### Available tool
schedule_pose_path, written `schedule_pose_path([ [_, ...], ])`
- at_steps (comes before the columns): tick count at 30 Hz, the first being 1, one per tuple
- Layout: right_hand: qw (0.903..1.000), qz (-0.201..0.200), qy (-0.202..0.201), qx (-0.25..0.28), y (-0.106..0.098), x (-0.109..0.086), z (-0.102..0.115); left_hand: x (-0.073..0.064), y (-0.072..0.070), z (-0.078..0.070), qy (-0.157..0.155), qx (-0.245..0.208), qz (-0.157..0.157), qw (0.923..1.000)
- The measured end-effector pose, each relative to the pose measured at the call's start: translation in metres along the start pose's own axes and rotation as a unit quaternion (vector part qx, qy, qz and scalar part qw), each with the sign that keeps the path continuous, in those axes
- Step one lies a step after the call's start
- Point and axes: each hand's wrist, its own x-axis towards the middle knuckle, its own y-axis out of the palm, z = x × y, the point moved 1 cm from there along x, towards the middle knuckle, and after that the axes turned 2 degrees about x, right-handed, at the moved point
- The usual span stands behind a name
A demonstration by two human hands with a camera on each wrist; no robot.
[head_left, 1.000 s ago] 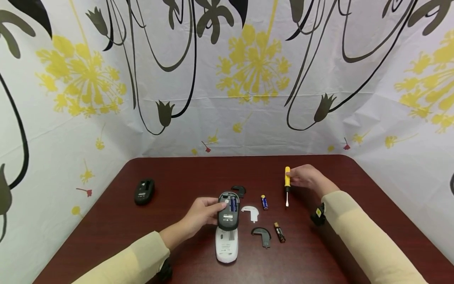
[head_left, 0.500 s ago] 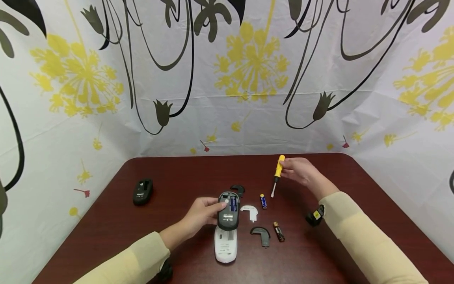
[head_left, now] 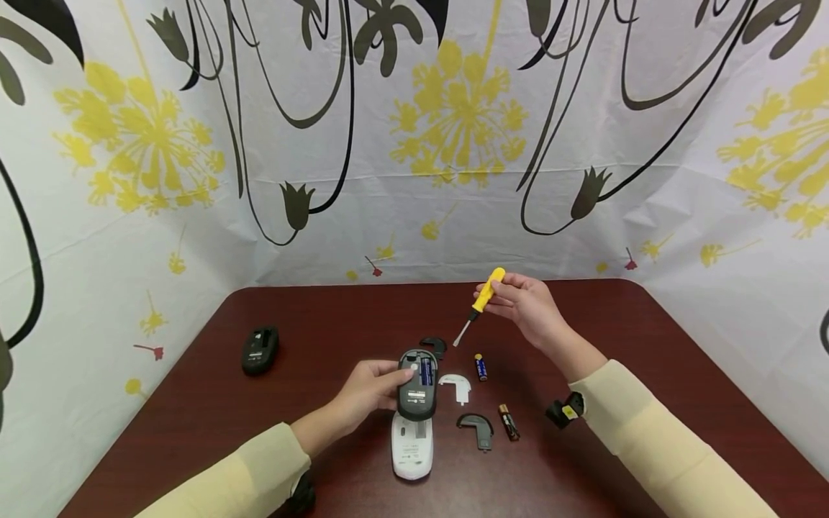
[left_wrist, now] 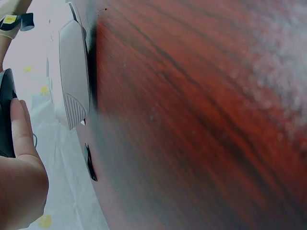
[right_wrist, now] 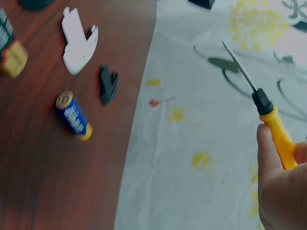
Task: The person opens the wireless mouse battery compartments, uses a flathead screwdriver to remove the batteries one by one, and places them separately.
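Note:
My left hand (head_left: 363,392) grips a dark grey computer mouse (head_left: 417,403) by its side, underside facing up, with blue batteries in its uncovered compartment. Just below it a white mouse (head_left: 412,457) lies upside down on the table, partly hidden by the grey one. In the right hand (head_left: 527,306) a screwdriver (head_left: 488,290) with a yellow handle is pinched between thumb and fingers. Its metal tip points down and left, above the table and apart from the grey mouse. The right wrist view shows the screwdriver's black collar (right_wrist: 262,100) and thin shaft.
A white cover (head_left: 461,386), a grey cover (head_left: 481,429) and a dark cover (head_left: 437,345) lie by the mice. A blue battery (head_left: 481,367) and a black-and-copper battery (head_left: 509,423) rest further right. Another black mouse (head_left: 261,350) sits at the left on the brown table (head_left: 194,417).
The right hand has lifted the screwdriver and carried it left, turning it from vertical to slanted, tip toward the lower left. The left hand and grey mouse have stayed in place.

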Motion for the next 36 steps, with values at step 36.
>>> schedule_pose_path([
  [36,0.8844,0.094,-0.383,-0.25,0.072,-0.049,-0.018,0.003,-0.001,0.002,-0.008,0.004,-0.003,1.0],
])
